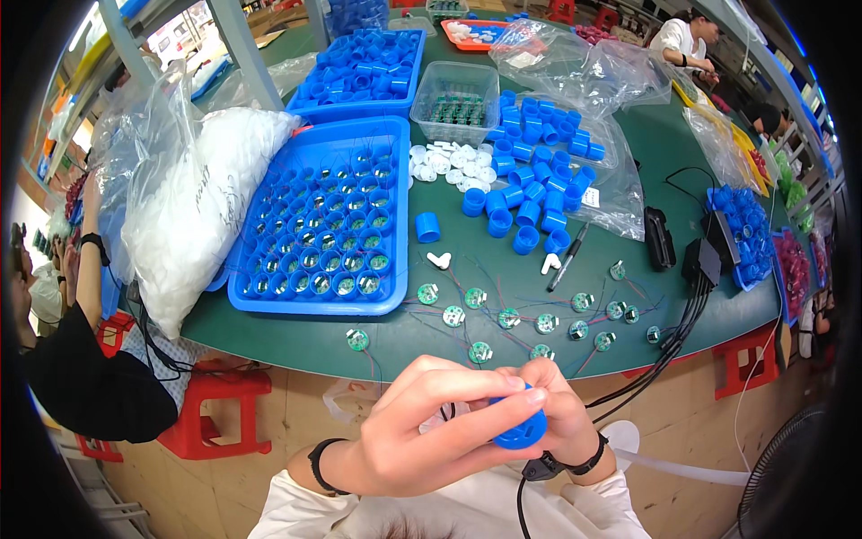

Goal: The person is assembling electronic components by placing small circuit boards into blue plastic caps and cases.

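Note:
Close to my body, below the table's near edge, both my hands meet around a small blue plastic cup [521, 431]. My left hand [409, 436] reaches across with its fingers pressed on the cup's upper side. My right hand [564, 409] grips it from the right, thumb near the rim. Whatever is inside the cup is hidden by my fingers. Beyond my hands, several round green circuit boards [453, 316] with thin wires lie loose on the green table [287, 334]. To their left, a blue tray [314, 307] holds rows of blue cups with boards inside.
Loose blue cups [528, 213] and white plastic discs [453, 164] are heaped mid-table. Behind them stand a clear container [455, 94] and a second blue tray [314, 112]. A white-filled bag [206, 180] leans at left. Black cables [673, 337] trail at right. A person [99, 386] sits left.

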{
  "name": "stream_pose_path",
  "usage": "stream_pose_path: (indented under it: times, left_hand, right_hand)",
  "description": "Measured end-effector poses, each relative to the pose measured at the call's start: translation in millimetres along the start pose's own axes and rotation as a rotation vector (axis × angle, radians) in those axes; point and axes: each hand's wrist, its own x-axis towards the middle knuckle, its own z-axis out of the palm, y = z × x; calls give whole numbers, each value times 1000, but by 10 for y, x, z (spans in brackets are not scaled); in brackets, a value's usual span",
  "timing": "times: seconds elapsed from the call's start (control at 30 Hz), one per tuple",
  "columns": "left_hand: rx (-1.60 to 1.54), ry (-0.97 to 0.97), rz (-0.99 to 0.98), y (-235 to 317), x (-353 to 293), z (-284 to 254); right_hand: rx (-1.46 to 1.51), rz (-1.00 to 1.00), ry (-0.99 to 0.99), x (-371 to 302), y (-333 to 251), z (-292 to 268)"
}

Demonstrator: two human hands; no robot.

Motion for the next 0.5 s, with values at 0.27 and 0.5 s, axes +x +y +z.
stream_pose_path:
  times: [0.27, 0.5]
  left_hand:
    - [1, -45, -11, -47, -37, -2]
    - [-38, -28, -19, -65, -46, 45]
  right_hand:
    - [21, 26, -47, -29, -9, -34]
    - [119, -19, -68, -60, 78, -95]
